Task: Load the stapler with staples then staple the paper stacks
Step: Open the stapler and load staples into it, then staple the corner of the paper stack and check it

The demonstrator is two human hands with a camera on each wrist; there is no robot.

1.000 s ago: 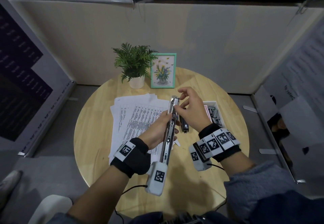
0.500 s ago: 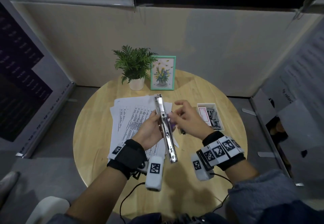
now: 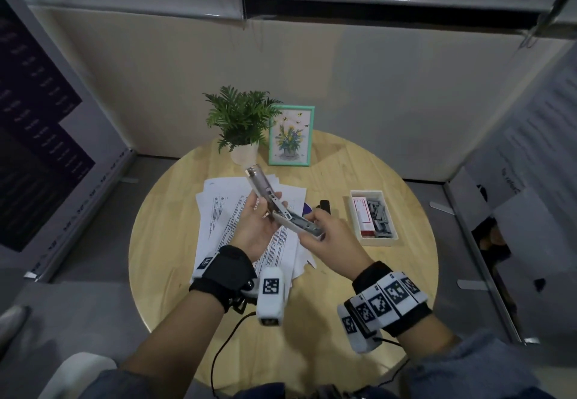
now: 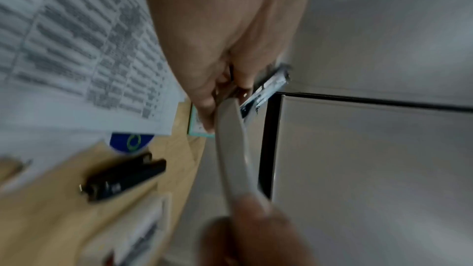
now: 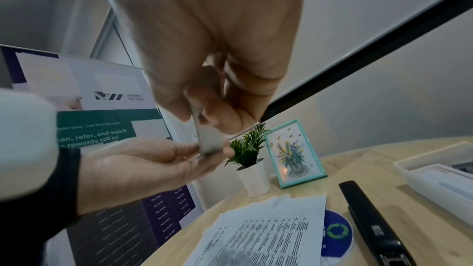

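I hold an unfolded beige stapler (image 3: 282,208) in the air over the paper stacks (image 3: 218,211). My left hand (image 3: 268,208) grips its middle near the hinge, and the metal staple channel (image 3: 260,180) points up and away to the left. My right hand (image 3: 312,223) pinches the beige cover end (image 5: 208,139) at the lower right. The left wrist view is blurred but shows the beige arm (image 4: 230,149) and metal channel (image 4: 268,86). Loose grey staples lie in a white tray (image 3: 379,241) to the right. I cannot tell whether staples sit in the channel.
A black stapler (image 3: 324,205) and a blue disc (image 3: 307,209) lie on the round wooden table (image 3: 162,242) between papers and tray. A potted plant (image 3: 242,124) and a teal picture frame (image 3: 292,136) stand at the back. Banners flank the table.
The stapler has swung from nearly upright to a slant, its far end now up-left. My right hand, off it half a second ago, now pinches its near end.
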